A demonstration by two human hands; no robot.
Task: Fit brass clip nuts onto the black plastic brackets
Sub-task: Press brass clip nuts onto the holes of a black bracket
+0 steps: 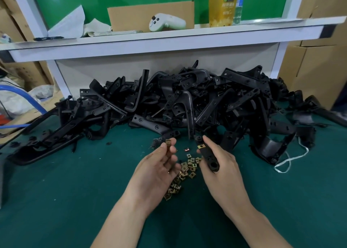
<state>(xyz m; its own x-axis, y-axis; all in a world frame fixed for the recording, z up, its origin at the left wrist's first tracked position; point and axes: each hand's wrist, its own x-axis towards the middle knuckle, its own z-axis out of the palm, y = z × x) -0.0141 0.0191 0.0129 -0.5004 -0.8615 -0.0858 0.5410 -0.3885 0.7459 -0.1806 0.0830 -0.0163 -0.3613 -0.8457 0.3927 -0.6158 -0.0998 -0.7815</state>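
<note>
We find print only on the yellow drink bottle on the shelf: a green cartoon frog above white Chinese characters, too blurred for us to read. The blue label on the clear bottle beside it is likewise illegible.

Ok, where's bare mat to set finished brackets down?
Bare green mat: left of the left hand, in front of the bracket pile; and right of the right hand, in front of the white cord. Crowded: loose clip nuts between the hands, and the pile.
</note>
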